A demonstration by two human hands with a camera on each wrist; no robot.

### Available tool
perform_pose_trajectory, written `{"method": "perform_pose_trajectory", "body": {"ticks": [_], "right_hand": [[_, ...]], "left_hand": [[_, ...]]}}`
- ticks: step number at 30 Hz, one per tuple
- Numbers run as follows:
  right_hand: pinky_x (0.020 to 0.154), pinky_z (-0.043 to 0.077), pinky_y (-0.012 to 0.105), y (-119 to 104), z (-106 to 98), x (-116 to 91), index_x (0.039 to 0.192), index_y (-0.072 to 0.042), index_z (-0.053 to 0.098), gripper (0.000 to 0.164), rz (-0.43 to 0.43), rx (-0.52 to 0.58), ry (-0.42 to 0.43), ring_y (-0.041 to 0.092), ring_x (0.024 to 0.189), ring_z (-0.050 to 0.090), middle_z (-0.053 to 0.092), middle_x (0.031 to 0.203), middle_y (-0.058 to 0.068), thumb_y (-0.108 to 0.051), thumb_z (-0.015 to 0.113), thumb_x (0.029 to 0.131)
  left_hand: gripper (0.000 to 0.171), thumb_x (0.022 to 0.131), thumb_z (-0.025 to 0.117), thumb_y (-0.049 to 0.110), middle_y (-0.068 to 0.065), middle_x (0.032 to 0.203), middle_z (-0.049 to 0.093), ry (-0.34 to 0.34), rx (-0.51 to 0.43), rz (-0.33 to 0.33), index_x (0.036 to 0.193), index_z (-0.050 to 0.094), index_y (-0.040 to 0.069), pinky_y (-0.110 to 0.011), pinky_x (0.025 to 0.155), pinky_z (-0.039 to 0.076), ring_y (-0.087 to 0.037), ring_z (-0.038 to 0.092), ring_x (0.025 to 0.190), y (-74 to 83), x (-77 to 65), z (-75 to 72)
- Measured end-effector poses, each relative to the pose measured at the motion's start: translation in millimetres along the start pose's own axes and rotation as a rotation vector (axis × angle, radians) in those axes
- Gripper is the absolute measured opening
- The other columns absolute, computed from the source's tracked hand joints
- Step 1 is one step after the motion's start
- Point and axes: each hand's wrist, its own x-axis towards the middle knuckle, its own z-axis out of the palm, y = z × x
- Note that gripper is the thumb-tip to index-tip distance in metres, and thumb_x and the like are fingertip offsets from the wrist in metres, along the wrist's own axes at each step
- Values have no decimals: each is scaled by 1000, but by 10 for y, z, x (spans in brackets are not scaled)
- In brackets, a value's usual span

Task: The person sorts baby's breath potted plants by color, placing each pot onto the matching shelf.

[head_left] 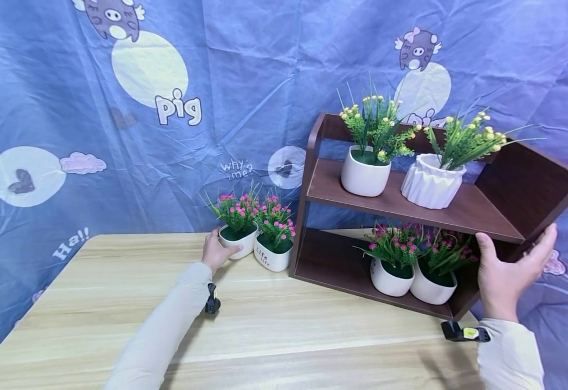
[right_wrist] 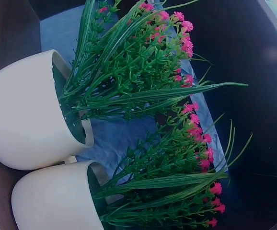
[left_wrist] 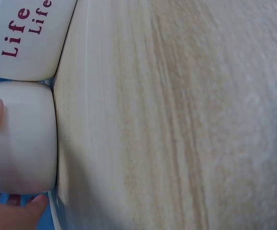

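In the head view my left hand [head_left: 218,252] grips a small white pot of pink flowers [head_left: 239,241], thumb on its front wall and fingers round its left side. The left wrist view shows the thumb and fingertips on this pot [left_wrist: 21,139]. Against it on the right stands a similar pot lettered "Life" [head_left: 273,259]. My right hand [head_left: 505,276] holds the right side of a dark brown two-tier shelf [head_left: 411,211], thumb inside the side panel and fingers along its outside. That hand is hidden in the right wrist view.
Two pots with yellow flowers, one smooth [head_left: 366,176] and one pleated [head_left: 432,184], stand on the upper tier. Below them are two pink-flowered pots [head_left: 392,279]. The shelf stands on a light wooden table [head_left: 284,336] before a blue printed curtain [head_left: 245,81].
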Motion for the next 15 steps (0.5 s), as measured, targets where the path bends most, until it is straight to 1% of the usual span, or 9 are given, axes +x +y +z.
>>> {"method": "perform_pose_trajectory", "body": {"ticks": [8, 15], "right_hand": [[112, 24, 19, 35, -11, 12, 147, -5, 31, 95, 5, -17, -10, 12, 134, 35, 37, 148, 2, -20, 85, 70], [112, 23, 18, -9, 6, 7, 147, -3, 30, 95, 35, -23, 0, 12, 135, 34, 35, 150, 2, -18, 84, 70]], "left_hand": [[91, 73, 82, 17, -28, 143, 40, -6, -7, -22, 143, 30, -6, -48, 111, 30, -42, 39, 131, 0, -21, -14], [92, 72, 83, 22, -27, 141, 42, 6, 29, -18, 142, 32, -5, -49, 109, 33, -42, 41, 128, -30, -75, -82]]}}
